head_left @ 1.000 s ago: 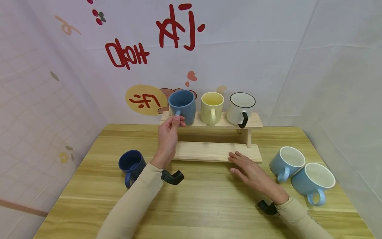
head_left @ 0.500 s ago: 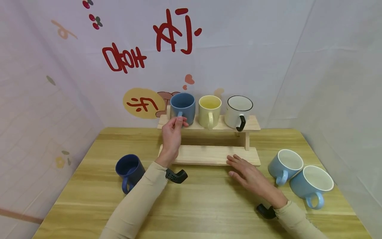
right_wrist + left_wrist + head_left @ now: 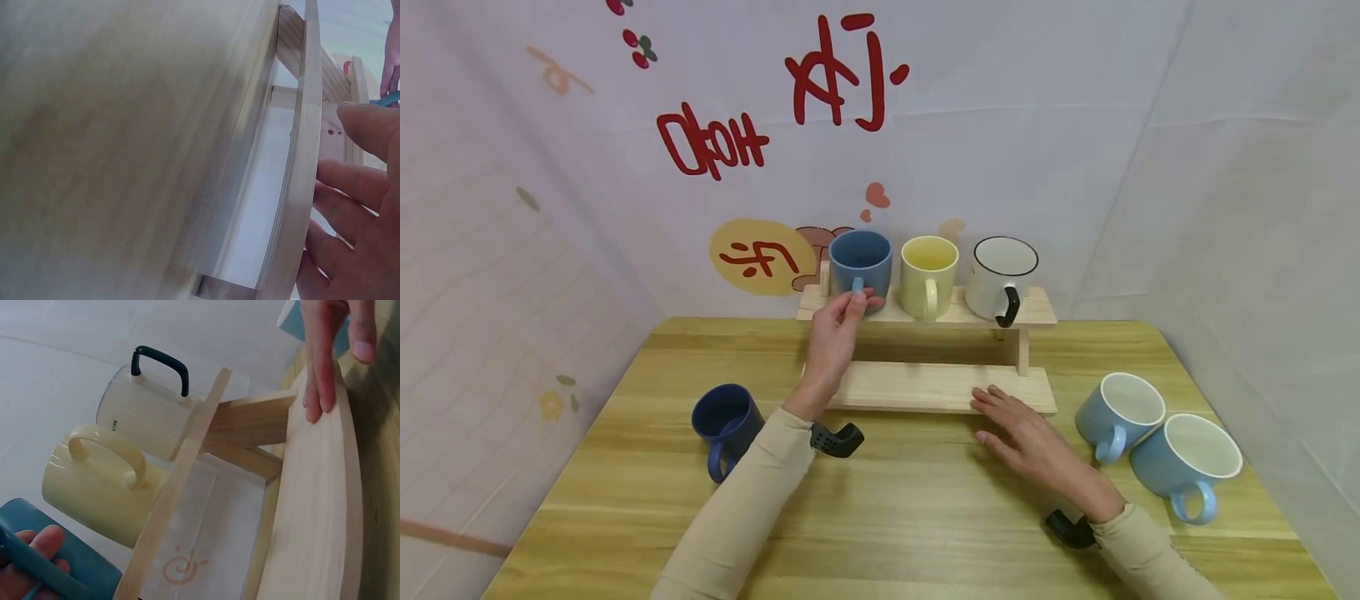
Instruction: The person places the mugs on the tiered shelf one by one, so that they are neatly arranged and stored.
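Observation:
A two-tier wooden rack (image 3: 940,387) stands at the back of the table. On its top shelf (image 3: 1037,310) stand a blue mug (image 3: 861,262), a pale yellow mug (image 3: 928,271) and a white mug with a black handle (image 3: 1000,273). My left hand (image 3: 842,321) pinches the blue mug's handle (image 3: 34,567), thumb and fingers around it. My right hand (image 3: 1018,429) lies flat on the table, straight fingers touching the front edge of the rack's lower board (image 3: 319,506).
A dark navy mug (image 3: 726,417) stands on the table at the left. Two light blue mugs (image 3: 1120,410) (image 3: 1187,462) with white insides stand at the right. A wooden table (image 3: 887,508) with printed cloth walls behind and at both sides.
The blue mug has come down from a tilted, lifted pose and now stands upright on the top shelf. My left hand still holds its handle. My right hand has barely moved.

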